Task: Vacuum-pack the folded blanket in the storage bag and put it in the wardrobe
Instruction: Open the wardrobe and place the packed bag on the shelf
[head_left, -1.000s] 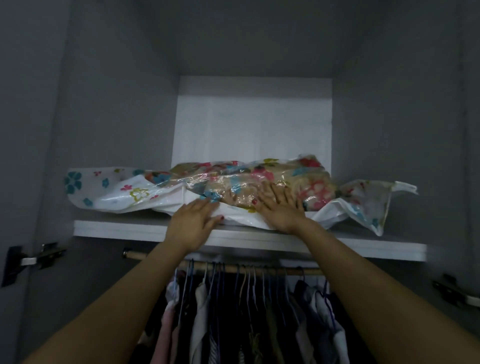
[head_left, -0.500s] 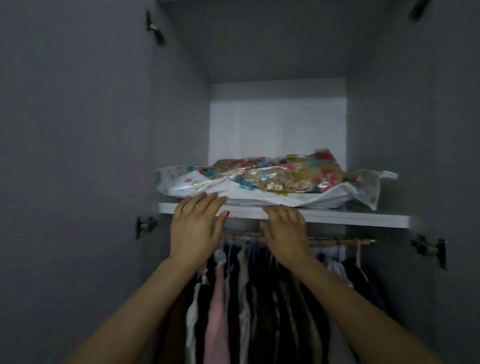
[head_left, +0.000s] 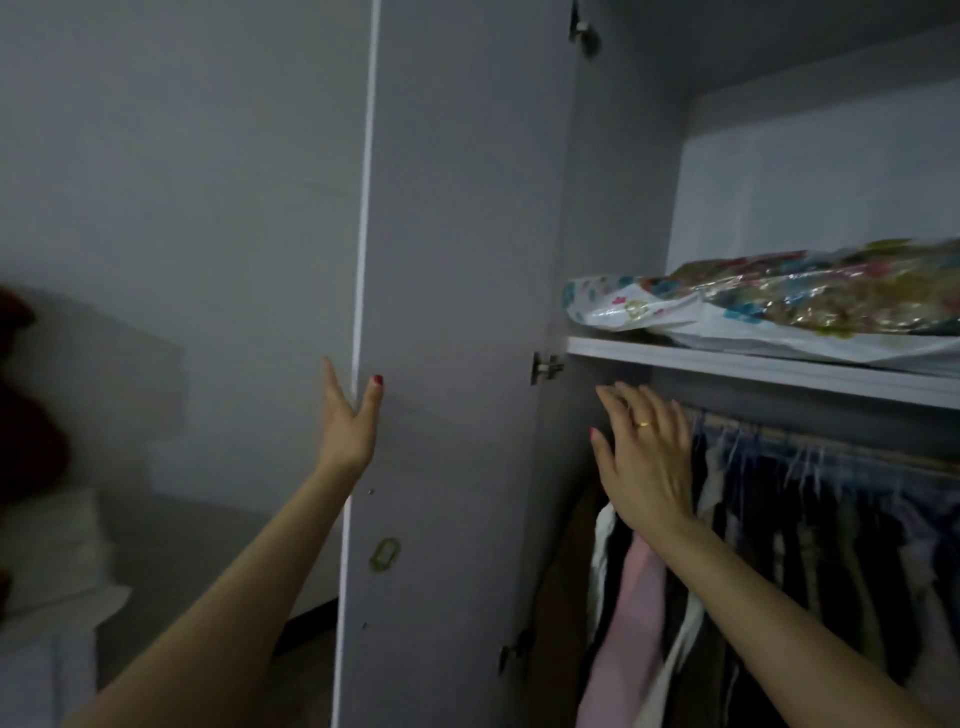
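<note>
I stand before an open grey wardrobe. My left hand (head_left: 349, 421) is at the free edge of the open wardrobe door (head_left: 457, 312), thumb on the inner face and fingers reaching behind the edge; I cannot tell how firmly it grips. My right hand (head_left: 647, 462) is raised in the air with fingers straight and slightly spread, holding nothing, in front of the hanging clothes (head_left: 779, 545) just below the shelf (head_left: 753, 366). My hands are well apart. The storage bag (head_left: 675, 317), white with coloured flowers, lies flat on that upper shelf with the patterned blanket (head_left: 831, 291) sealed inside it, its left end reaching the wardrobe's side wall. A clothes rail (head_left: 831, 447) runs beneath the shelf.
</note>
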